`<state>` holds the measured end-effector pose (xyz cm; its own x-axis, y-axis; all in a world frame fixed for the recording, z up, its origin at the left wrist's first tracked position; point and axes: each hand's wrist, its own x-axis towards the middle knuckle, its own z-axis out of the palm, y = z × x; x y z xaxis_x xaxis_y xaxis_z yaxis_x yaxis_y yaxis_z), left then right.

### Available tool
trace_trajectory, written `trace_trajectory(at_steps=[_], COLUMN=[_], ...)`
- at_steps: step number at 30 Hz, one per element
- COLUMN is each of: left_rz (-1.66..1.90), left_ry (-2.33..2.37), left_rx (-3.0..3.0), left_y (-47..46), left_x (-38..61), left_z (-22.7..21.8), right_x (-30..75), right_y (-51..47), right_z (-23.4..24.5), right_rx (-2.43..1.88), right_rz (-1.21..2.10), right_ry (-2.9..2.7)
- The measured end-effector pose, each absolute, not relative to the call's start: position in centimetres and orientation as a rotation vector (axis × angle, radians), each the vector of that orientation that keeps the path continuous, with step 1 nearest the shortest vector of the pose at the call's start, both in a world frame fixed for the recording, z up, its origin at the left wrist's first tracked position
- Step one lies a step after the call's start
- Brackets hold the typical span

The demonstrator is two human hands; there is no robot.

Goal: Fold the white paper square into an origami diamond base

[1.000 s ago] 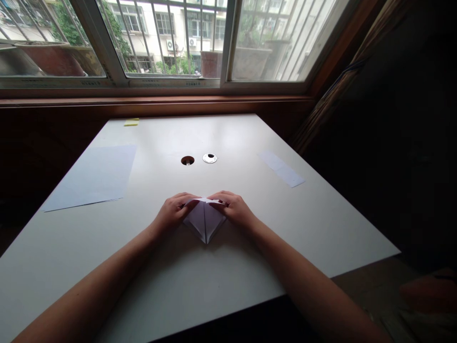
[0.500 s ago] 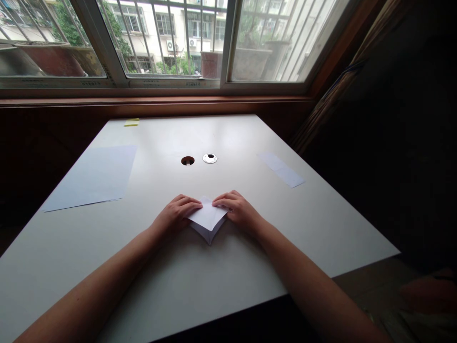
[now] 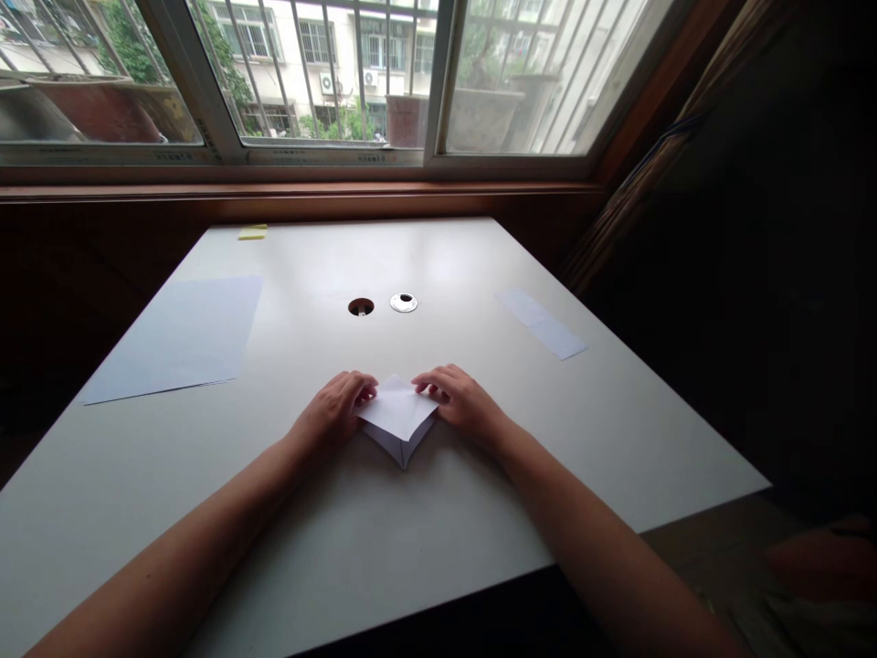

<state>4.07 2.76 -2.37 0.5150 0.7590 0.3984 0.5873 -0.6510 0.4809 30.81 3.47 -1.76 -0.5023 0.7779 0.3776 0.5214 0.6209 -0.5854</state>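
Observation:
A white folded paper [image 3: 397,416], shaped like a small diamond with its point toward me, lies on the white table [image 3: 411,539] near the front middle. My left hand [image 3: 335,409] rests curled on the paper's left edge, fingertips pinching its upper left corner. On the opposite side my right hand [image 3: 459,402] presses the upper right edge with bent fingers. A top flap lies folded flat over the lower layers.
A plain white sheet [image 3: 178,338] lies at the table's left. A narrow paper strip [image 3: 541,322] lies at the right. A cable hole [image 3: 360,307] and its round cap [image 3: 404,302] sit mid-table. Yellow sticky notes [image 3: 252,233] lie at the far edge under the window.
A second ago the paper's top flap stood raised between my hands with the inside crease showing. It now lies folded down flat, and both hands have shifted slightly along its upper edges.

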Motion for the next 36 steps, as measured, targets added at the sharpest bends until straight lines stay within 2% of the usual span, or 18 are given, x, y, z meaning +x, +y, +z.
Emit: trace_trajectory(at_steps=[22, 36], left_rz=[0.74, 0.788], left_ry=[1.086, 1.24], left_rx=[2.648, 2.271], left_y=[3.0, 3.0], left_x=[3.3, 3.8], left_z=[-1.9, -0.7], right_x=[30.9, 30.5], right_y=[3.6, 3.6], right_z=[-1.6, -1.3], right_rx=[-1.011, -1.164], right_rz=[0.514, 0.713], right_ry=[-2.297, -2.111])
